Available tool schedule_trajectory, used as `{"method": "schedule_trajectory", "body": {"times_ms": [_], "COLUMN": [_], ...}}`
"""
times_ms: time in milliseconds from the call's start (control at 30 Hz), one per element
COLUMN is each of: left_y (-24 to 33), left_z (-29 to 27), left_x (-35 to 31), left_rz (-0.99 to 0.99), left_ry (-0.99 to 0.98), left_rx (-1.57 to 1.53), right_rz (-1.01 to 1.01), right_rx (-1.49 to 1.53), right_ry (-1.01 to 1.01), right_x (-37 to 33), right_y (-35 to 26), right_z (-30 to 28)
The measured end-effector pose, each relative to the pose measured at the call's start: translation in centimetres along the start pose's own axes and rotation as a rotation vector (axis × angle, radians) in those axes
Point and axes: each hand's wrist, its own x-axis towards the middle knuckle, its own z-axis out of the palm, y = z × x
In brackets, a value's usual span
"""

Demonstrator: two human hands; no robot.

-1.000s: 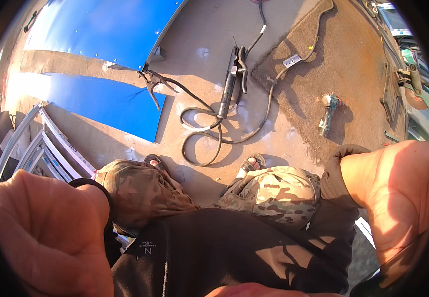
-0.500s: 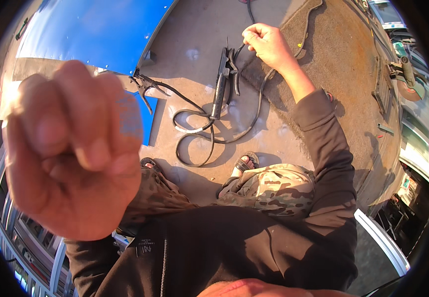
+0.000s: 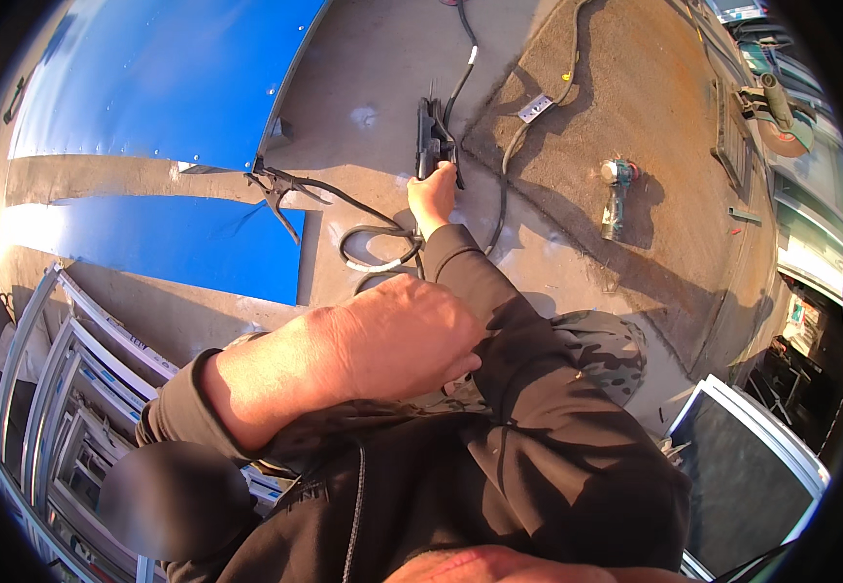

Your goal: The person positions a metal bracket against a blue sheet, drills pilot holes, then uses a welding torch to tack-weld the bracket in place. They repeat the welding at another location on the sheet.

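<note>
My right hand [image 3: 431,199] is closed around the lower end of a black welding electrode holder [image 3: 428,141] in front of me. A thin dark rod points up from the holder's far end. In the foreground, my left hand [image 3: 407,335] has its back toward the view and its fingers curled in; whether anything is inside is hidden. A black cable [image 3: 351,197] loops over the concrete beside the holder. To the left, a metal earth clamp [image 3: 274,199] grips near the corner of a blue sheet panel [image 3: 178,68].
A second blue strip [image 3: 237,243] lies nearer. On the brown mat [image 3: 674,146] at right are an angle grinder [image 3: 615,199] and a cable with a small metal plate [image 3: 536,107]. White frames [image 3: 62,389] stand at left, a framed pane [image 3: 752,476] at right. A dark blur hides the lower left.
My right hand has come down and left onto the electrode holder. My left hand has dropped from close before the view toward my chest's middle. The angle grinder is now uncovered.
</note>
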Motion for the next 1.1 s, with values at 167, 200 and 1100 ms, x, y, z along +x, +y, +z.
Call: {"method": "schedule_trajectory", "body": {"times_ms": [167, 200, 1100], "left_y": [-6.4, -7.5, -13.6], "left_z": [-0.2, 0.0, -0.8], "left_x": [1.3, 1.5, 3.2], "left_rz": [-0.363, -0.464, -0.673], "left_ry": [0.426, 0.477, 1.166], "left_rx": [-0.326, -0.401, -0.624], "right_rz": [0.211, 0.220, 0.185], "right_rx": [0.570, 0.675, 1.637], "right_ry": [-0.343, -0.315, -0.781], "right_x": [1.5, 1.6, -2.1], "right_y": [-1.7, -2.9, -12.5], "right_z": [-0.7, -1.1, -5.7]}}
